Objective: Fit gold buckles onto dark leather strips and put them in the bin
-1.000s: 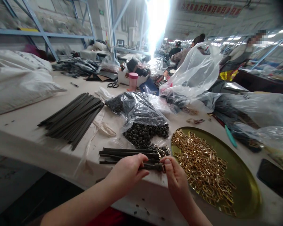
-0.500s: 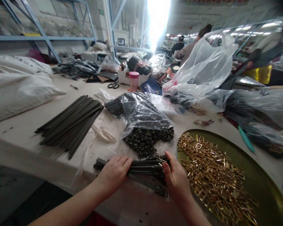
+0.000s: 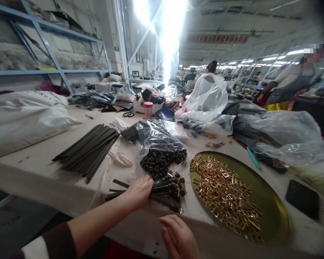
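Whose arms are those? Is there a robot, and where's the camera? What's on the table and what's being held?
No robot here: those are a person's own bare hands. The camera sits on that person's head, looking forward and down.

The left hand has its grip around a bundle of dark strips. The right hand looks empty, its fingers loosely curled.

On the table lie more dark strips, a clear bag with small black loops at its mouth, and a round tray holding many gold-coloured frames.
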A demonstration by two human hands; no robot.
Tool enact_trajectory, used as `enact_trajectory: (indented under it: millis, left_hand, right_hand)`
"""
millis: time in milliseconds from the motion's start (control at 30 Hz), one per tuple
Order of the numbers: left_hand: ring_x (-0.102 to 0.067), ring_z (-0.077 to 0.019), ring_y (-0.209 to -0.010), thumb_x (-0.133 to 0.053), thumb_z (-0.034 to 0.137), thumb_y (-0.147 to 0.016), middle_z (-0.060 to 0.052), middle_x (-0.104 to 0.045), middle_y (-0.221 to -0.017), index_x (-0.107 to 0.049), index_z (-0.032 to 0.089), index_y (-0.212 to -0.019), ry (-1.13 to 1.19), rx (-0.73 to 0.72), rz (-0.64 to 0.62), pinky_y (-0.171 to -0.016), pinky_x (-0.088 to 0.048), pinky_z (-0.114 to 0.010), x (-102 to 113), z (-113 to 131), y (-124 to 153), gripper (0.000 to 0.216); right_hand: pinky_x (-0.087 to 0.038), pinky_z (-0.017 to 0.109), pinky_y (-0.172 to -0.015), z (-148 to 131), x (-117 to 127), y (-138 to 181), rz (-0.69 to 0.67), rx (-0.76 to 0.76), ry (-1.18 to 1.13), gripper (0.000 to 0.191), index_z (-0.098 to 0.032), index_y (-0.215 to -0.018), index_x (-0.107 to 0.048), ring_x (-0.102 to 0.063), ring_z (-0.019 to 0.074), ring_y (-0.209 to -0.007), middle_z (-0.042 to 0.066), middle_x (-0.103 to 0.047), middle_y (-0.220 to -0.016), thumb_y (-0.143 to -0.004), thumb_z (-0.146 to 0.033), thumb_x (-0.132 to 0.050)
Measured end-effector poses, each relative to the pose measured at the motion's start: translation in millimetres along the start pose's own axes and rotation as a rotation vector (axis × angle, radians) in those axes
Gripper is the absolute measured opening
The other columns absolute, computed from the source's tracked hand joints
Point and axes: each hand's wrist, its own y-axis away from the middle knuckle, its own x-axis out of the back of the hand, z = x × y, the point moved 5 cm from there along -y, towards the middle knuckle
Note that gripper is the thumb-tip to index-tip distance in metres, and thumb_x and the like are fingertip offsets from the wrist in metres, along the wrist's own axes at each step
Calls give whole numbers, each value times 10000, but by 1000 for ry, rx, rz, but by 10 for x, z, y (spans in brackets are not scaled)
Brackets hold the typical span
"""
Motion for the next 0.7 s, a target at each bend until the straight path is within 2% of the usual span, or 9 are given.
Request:
enact_trajectory:
  millis: [133,200,300,367,467,567,633,700]
  left_hand:
    - [-588,-262,-856,-382,54,-774,-126,-581,-929,-520,121,-975,-24,75,30,-709,-477,-380,-36,91,97,253]
    - [-592,-265,-865,-369,39,-776,-136,-589,-927,-514,111,-996,-30,81,32,-715,-477,-380,-54,117,107,273]
    - [-603,-260,-862,-464,61,-730,-120,-608,-902,-532,116,-955,-32,77,24,-726,-481,-359,-54,96,88,242]
    - [-616,-236,-838,-472,59,-724,-103,-611,-912,-540,136,-931,-34,87,26,-717,-485,-334,-14,72,86,231]
    - [-631,-215,-790,-411,32,-759,-100,-608,-898,-535,139,-926,-50,112,53,-681,-491,-321,137,126,155,234]
    - [-628,-236,-774,-360,62,-811,-105,-603,-836,-530,125,-943,-79,93,112,-668,-494,-350,363,353,318,225]
    - [-614,-246,-814,-342,106,-840,-112,-597,-880,-519,131,-1007,-96,38,164,-703,-490,-375,475,575,448,245]
    - [-601,-242,-866,-315,106,-847,-119,-592,-975,-481,151,-1114,-101,-41,239,-744,-485,-382,503,804,561,318]
  right_hand:
    - [-476,301,-752,119,-282,132,-122,-337,-276,219,-165,-944,-603,-613,202,-847,96,-654,-902,-787,-254,-480]
    - [-452,320,-773,160,-370,129,-125,-495,-491,263,-159,-929,-621,-602,214,-861,97,-656,-907,-754,-340,-545]
    - [-435,307,-677,232,-491,86,-69,-722,-849,471,-156,-868,-628,-590,189,-731,70,-652,-810,-580,-526,-676]
    - [-414,279,-593,270,-553,51,-44,-818,-980,606,-152,-839,-610,-565,150,-624,51,-634,-762,-451,-607,-706]
    - [-412,264,-582,248,-556,-21,-32,-845,-1032,631,-143,-829,-592,-569,127,-607,51,-629,-773,-426,-612,-718]
    - [-437,258,-658,83,-444,-139,8,-807,-1190,531,-140,-882,-603,-609,135,-729,67,-649,-870,-562,-554,-691]
    - [-449,244,-702,-49,-282,-236,157,-767,-1401,459,-145,-888,-618,-616,133,-790,57,-662,-902,-591,-483,-710]
    - [-466,230,-723,-131,-70,-294,411,-741,-1620,385,-143,-815,-637,-621,135,-795,41,-680,-854,-541,-379,-768]
